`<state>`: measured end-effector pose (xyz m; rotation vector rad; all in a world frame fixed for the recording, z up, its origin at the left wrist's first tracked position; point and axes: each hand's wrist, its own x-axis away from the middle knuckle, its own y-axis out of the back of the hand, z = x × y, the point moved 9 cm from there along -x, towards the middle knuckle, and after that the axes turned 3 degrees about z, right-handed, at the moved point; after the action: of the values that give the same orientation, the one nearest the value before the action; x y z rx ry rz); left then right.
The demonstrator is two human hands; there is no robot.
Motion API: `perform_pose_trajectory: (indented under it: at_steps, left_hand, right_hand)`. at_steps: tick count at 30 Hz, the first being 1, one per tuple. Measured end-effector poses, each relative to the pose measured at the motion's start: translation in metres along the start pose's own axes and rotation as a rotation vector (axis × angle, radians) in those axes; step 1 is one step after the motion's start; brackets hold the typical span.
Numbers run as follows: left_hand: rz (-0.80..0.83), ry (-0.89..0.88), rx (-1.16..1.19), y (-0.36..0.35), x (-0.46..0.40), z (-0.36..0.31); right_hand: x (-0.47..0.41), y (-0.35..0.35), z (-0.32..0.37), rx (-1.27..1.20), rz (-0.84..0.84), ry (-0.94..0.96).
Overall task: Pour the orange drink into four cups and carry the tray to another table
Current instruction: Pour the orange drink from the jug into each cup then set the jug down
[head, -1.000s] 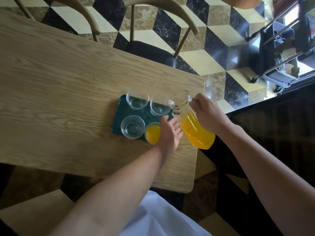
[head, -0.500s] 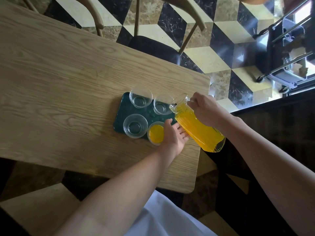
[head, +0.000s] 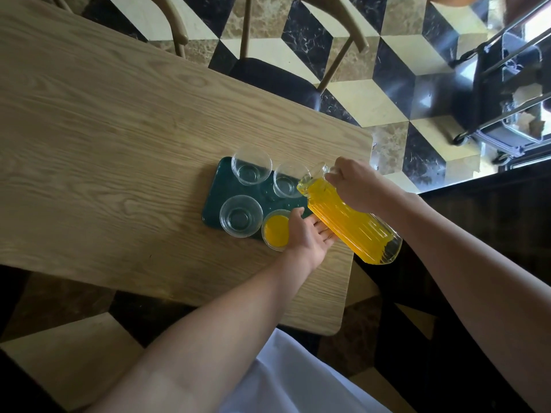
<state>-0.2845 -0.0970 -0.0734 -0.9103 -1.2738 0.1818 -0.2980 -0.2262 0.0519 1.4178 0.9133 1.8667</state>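
Observation:
A dark green tray (head: 213, 189) lies near the right end of the wooden table (head: 104, 138). It carries several clear cups. The near right cup (head: 276, 231) holds orange drink. The near left cup (head: 241, 216), far left cup (head: 252, 169) and far right cup (head: 288, 180) look empty. My right hand (head: 354, 184) grips the neck of a ribbed glass pitcher (head: 354, 225) of orange drink, tilted steeply with its mouth at the far right cup's rim. My left hand (head: 308, 235) lies flat at the tray's right edge beside the filled cup, fingers spread under the pitcher.
Two wooden chairs (head: 286, 79) stand at the table's far side on a black, cream and brown tiled floor. A metal trolley (head: 507, 93) is at the upper right. The table's right edge (head: 357, 222) runs just under the pitcher. White clothing (head: 292, 380) shows below.
My right hand has tipped the pitcher further, so the drink has run up to its neck and its mouth has come down to the far right cup. My left hand has stayed by the filled cup.

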Motion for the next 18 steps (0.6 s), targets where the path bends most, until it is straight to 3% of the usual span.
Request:
perform_pose_trajectory:
  at_steps: [18]
  left_hand:
    - [0.039,0.029,0.054,-0.0019,0.0051,0.0019]
  right_hand:
    - [-0.0076,-0.0015,0.0098,0.062,0.045,-0.021]
